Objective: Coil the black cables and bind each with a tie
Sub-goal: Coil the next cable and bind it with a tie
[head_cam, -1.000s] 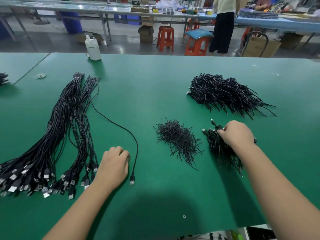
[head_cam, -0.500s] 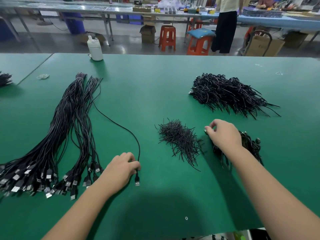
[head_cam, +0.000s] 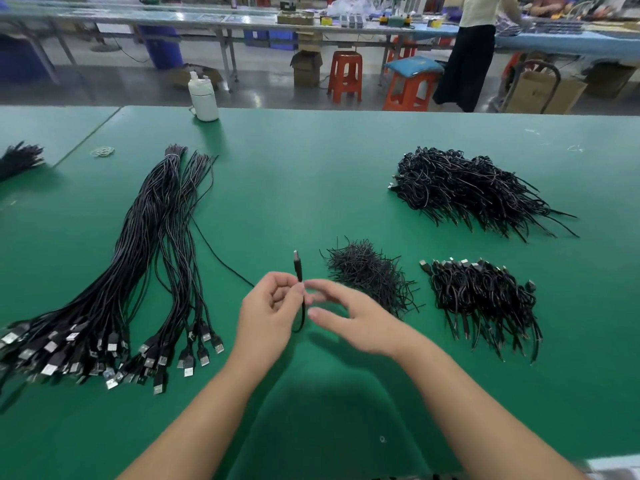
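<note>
Your left hand (head_cam: 268, 315) is raised over the green table (head_cam: 311, 174), near the middle, pinching one black cable (head_cam: 300, 299) between thumb and forefinger just below its plug (head_cam: 297, 263), which points up and away from you. Below the pinch the cable hangs in a short loop, then runs left and far across the table toward the loose cables (head_cam: 138, 258). Those lie stretched out on the left in two long bunches, plugs fanned at the near end, bare ends gathered at the far end.

Your right hand (head_cam: 356, 322) is just beside the left, fingers spread and relaxed, gripping nothing; its fingertips (head_cam: 313, 296) are close to the cable, but you cannot tell whether they touch it.

Right of your hands lies a small heap of ties (head_cam: 367, 271). Farther right, near you, sits a small pile (head_cam: 481, 296) of coiled cables, and beyond it, on the far right, a bigger pile (head_cam: 474, 188).

A white bottle (head_cam: 203, 98) stands at the table's far left edge. Past the table are orange stools (head_cam: 346, 76), cardboard boxes, long benches and a person (head_cam: 474, 53) standing at one of them.
</note>
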